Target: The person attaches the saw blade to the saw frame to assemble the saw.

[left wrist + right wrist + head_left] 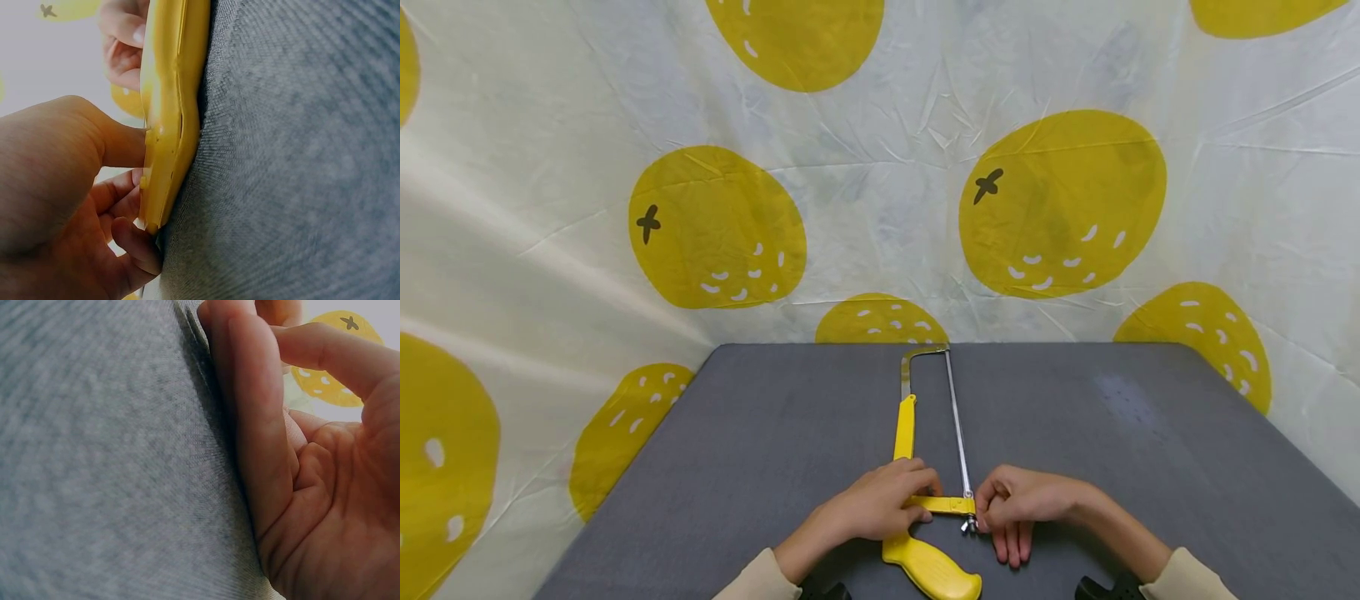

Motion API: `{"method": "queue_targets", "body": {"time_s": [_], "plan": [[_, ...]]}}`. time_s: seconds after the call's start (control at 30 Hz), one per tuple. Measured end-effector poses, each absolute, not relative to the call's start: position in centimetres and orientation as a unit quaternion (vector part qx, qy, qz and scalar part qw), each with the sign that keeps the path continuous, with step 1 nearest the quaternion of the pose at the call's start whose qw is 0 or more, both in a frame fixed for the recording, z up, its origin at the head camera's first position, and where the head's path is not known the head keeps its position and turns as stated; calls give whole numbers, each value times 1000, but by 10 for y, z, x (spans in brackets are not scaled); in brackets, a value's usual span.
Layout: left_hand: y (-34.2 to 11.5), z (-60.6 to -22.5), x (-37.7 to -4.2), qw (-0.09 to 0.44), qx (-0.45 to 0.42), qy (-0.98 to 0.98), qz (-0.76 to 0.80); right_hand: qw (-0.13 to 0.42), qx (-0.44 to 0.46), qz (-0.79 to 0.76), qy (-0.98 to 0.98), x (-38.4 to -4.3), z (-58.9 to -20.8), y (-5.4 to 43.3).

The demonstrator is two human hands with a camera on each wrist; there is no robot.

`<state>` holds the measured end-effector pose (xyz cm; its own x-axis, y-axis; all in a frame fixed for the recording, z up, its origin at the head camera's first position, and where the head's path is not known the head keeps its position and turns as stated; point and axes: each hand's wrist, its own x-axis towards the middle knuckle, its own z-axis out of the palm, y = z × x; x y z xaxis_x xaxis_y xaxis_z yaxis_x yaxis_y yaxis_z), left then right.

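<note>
A hacksaw (906, 425) with a yellow handle and a metal frame lies flat on the grey table, its blade (957, 417) on the right side. My left hand (887, 498) grips the yellow frame just ahead of the handle, thumb on the near side of the crosspiece. In the left wrist view the yellow handle (172, 94) passes beside the thumb. At the blade's near end sits a wing nut (968, 526). There my right hand (1026, 500) pinches with bent thumb and forefinger, its other fingers (259, 394) low against the table. The pinched spot is partly hidden by the fingertips.
The grey table (1075, 417) reaches back to a white cloth (880, 217) printed with yellow fruit, which also hangs at both sides. The saw's far end lies close to the table's back edge. Dark straps show near both wrists.
</note>
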<state>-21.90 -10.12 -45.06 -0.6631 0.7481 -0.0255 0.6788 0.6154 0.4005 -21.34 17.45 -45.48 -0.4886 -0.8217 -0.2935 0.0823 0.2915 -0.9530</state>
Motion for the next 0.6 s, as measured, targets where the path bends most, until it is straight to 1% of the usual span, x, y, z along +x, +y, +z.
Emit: {"method": "queue_targets", "body": {"time_s": [0.43,0.6], "plan": [[-99,-446,-218,98,396,895,178,438,-271,-529,674,-217,-454,177],[-99,-446,-219,99,395,896,180,435,-275,-532,672,-217,-454,177]]}}
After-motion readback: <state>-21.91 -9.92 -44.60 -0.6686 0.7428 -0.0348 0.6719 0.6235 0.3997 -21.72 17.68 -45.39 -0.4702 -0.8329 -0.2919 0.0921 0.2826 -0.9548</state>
